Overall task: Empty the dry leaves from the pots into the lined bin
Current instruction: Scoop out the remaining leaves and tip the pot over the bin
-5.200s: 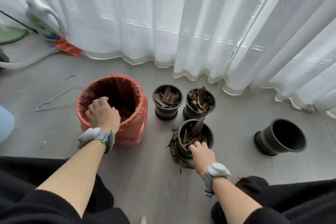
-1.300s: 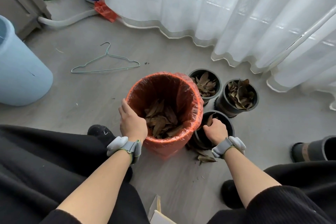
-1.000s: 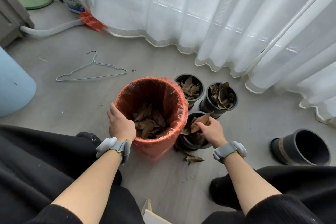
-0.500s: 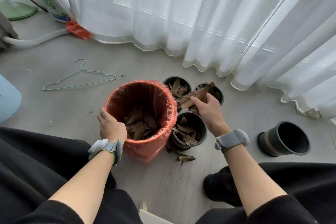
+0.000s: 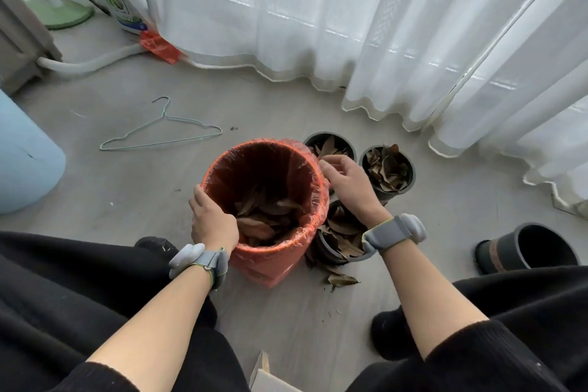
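Note:
An orange bin (image 5: 280, 267) with a clear liner stands on the floor, brown dry leaves (image 5: 264, 216) in its bottom. My left hand (image 5: 213, 223) grips its near-left rim. My right hand (image 5: 346, 184) hovers at the right rim with fingers loosely apart and no leaves visible in it. Under my right wrist stands a black pot (image 5: 343, 242), partly full of leaves. Behind it are two more leaf-filled pots, one (image 5: 331, 145) touching the bin and one (image 5: 388, 169) to its right. A few leaves (image 5: 342, 278) lie on the floor.
An empty black pot (image 5: 528, 251) lies on its side at the right. A wire hanger (image 5: 165, 134) lies on the floor beyond the bin. A pale blue container (image 5: 25, 162) stands at the left. White curtains (image 5: 350, 25) hang behind. My black-clad legs flank the bin.
My right hand lifted a handful of leaves out of the near pot and carried it left to the bin's rim; the leaves are gone from it now. My left hand stayed on the rim.

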Tool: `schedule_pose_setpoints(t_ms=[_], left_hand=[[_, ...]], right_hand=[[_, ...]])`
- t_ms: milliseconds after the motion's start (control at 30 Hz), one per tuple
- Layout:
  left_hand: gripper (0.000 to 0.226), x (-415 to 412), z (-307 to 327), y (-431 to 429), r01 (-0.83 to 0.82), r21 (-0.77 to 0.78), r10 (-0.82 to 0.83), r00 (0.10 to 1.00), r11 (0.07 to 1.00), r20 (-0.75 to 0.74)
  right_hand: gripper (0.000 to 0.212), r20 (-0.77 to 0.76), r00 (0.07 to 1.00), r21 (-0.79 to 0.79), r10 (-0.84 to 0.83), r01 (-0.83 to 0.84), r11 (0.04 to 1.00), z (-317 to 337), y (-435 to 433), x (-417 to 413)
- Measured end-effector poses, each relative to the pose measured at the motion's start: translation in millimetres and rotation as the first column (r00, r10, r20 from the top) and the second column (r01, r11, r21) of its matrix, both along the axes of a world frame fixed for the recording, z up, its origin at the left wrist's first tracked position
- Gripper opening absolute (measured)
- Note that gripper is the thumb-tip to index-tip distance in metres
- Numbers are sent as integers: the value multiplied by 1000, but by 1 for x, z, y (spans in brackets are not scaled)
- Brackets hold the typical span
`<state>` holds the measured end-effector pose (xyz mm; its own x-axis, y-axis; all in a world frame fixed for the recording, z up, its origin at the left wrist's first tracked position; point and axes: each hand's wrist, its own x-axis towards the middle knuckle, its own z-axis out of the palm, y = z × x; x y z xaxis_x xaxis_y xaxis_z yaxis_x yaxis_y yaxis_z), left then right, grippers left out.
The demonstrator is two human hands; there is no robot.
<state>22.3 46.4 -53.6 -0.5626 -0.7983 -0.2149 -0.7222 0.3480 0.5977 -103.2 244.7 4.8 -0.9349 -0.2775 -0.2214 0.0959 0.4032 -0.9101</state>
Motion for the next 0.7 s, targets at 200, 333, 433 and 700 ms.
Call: schedule_pose_setpoints(t_ms=[200, 333, 433, 700], left_hand=[[78, -3, -4, -2, -39, -22, 38, 999, 999, -13], [77, -5, -5, 1, -36, -36, 35, 999, 999, -22], [77, -5, -7, 1, -37, -50, 35, 999, 998, -22], [77, -5, -9, -1, -20, -67, 19, 1000, 998, -18]], right_hand=[[37, 141, 990, 500, -25, -49, 865, -67, 56, -7], [69, 271, 955, 624, 119, -268, 734, -99, 58, 16], [82, 272, 949, 683, 161, -308, 662, -113, 52, 23], [77, 152, 979, 682, 133, -201, 703, -136, 35, 12]])
